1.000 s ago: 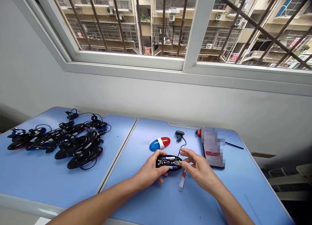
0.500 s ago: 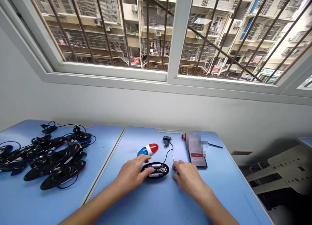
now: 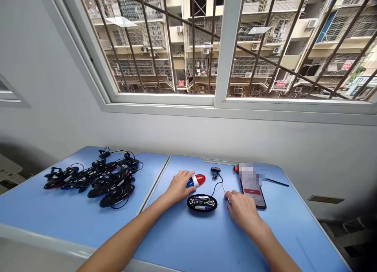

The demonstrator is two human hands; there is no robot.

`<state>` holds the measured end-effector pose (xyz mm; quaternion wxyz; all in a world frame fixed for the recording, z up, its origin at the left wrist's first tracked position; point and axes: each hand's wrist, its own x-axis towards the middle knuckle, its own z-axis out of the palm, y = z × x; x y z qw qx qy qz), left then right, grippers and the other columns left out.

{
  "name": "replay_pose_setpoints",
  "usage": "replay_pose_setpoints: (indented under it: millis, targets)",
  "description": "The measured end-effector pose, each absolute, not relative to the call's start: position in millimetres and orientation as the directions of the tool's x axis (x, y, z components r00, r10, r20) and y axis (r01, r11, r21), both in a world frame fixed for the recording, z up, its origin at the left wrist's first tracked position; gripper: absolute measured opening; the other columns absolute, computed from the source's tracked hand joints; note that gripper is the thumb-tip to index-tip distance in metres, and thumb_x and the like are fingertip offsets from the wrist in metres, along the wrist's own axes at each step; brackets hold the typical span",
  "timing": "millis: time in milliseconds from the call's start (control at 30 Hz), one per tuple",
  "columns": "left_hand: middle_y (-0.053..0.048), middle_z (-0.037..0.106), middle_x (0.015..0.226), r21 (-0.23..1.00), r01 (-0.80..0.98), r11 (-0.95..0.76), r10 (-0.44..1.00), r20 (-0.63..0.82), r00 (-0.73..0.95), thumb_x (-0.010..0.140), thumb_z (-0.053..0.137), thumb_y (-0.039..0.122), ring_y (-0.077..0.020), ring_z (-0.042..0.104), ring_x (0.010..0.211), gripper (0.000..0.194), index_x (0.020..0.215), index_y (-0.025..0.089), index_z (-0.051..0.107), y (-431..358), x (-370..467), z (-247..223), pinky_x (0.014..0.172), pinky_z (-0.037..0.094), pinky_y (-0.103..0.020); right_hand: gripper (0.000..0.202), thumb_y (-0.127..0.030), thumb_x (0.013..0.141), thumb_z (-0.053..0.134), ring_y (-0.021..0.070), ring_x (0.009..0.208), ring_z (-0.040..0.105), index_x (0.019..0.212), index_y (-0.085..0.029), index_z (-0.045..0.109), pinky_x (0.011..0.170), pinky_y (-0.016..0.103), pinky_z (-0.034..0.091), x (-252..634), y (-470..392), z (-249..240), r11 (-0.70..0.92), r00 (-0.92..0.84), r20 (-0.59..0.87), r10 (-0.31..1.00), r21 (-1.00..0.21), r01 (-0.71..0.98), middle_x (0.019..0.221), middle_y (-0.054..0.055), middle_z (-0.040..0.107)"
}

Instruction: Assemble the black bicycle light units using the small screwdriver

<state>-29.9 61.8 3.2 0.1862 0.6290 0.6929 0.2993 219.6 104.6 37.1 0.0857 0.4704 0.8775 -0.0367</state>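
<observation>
My left hand is closed around the blue end of a glossy red, white and blue oval cover, hiding part of it. Just nearer to me lies an opened black oval case with batteries and a circuit board showing; neither hand touches it. From its far side a thin cord runs to a small black clip-like piece. My right hand rests on the table, its fingers closed on a slim screwdriver whose metal shaft points away from me. The handle is hidden under the palm.
Several black oval devices with cords lie heaped on the left table. Right of my right hand lies a phone, partly blurred out, with a red-ended object and a thin black rod by it. A wall and barred window stand behind.
My left hand has left the black case and moved up to the coloured cover, closing on its blue end. My right hand keeps the screwdriver. The whole view has shifted left.
</observation>
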Motion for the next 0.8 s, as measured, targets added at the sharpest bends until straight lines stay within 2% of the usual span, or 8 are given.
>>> replay_pose_setpoints:
  millis: [133, 233, 367, 533, 700, 800]
  targets:
    - [-0.011, 0.065, 0.119, 0.740, 0.670, 0.060, 0.976, 0.096, -0.194, 0.079, 0.065, 0.031, -0.0288, 0.056, 0.111, 0.046, 0.122, 0.017, 0.062, 68, -48, 4, 0.096, 0.042, -0.039, 0.036, -0.004, 0.086, 0.044, 0.0248, 0.095, 0.068, 0.113, -0.018, 0.065, 0.063, 0.028, 0.038, 220, 105, 35, 0.562, -0.552, -0.174, 0.815, 0.010, 0.827, 0.106, 0.011, 0.070]
    - [-0.011, 0.068, 0.116, 0.811, 0.583, 0.057, 0.980, 0.066, -0.187, 0.088, 0.053, 0.041, -0.0234, 0.064, 0.098, 0.047, 0.127, 0.014, 0.059, 64, -62, 10, 0.079, 0.049, -0.031, 0.036, -0.006, 0.087, 0.045, 0.0256, 0.093, 0.068, 0.112, -0.019, 0.066, 0.062, 0.028, 0.038, 219, 107, 35, 0.564, -0.555, -0.171, 0.814, 0.003, 0.826, 0.106, 0.011, 0.070]
    - [-0.011, 0.070, 0.108, 0.851, 0.523, 0.050, 0.987, 0.038, -0.156, 0.091, 0.048, 0.048, -0.0198, 0.066, 0.086, 0.051, 0.125, 0.013, 0.061, 56, -71, 13, 0.066, 0.048, -0.026, 0.032, -0.011, 0.088, 0.048, 0.0265, 0.096, 0.068, 0.112, -0.021, 0.067, 0.063, 0.028, 0.039, 218, 108, 37, 0.561, -0.552, -0.178, 0.815, -0.002, 0.828, 0.107, 0.010, 0.070]
    - [-0.009, 0.069, 0.115, 0.807, 0.584, 0.081, 0.971, 0.067, -0.228, 0.082, 0.061, 0.044, -0.0235, 0.062, 0.101, 0.050, 0.124, 0.017, 0.062, 55, -78, 3, 0.083, 0.048, -0.031, 0.028, -0.019, 0.091, 0.051, 0.0273, 0.094, 0.068, 0.111, -0.024, 0.070, 0.062, 0.029, 0.039, 218, 107, 41, 0.547, -0.535, -0.202, 0.820, 0.007, 0.837, 0.106, 0.008, 0.071]
    - [-0.009, 0.064, 0.124, 0.681, 0.721, 0.127, 0.956, 0.109, -0.271, 0.080, 0.064, 0.040, -0.0296, 0.055, 0.115, 0.047, 0.123, 0.021, 0.063, 57, -81, -3, 0.097, 0.042, -0.038, 0.026, -0.022, 0.092, 0.050, 0.0272, 0.093, 0.069, 0.106, -0.026, 0.072, 0.060, 0.028, 0.038, 216, 106, 46, 0.527, -0.507, -0.217, 0.834, 0.045, 0.848, 0.103, 0.008, 0.072]
    - [-0.010, 0.064, 0.122, 0.605, 0.787, 0.122, 0.958, 0.135, -0.252, 0.081, 0.064, 0.033, -0.0320, 0.052, 0.118, 0.044, 0.123, 0.021, 0.062, 55, -77, 0, 0.099, 0.040, -0.041, 0.028, -0.025, 0.094, 0.047, 0.0258, 0.093, 0.069, 0.107, -0.028, 0.071, 0.060, 0.028, 0.041, 218, 107, 44, 0.527, -0.513, -0.162, 0.843, 0.058, 0.848, 0.103, 0.007, 0.073]
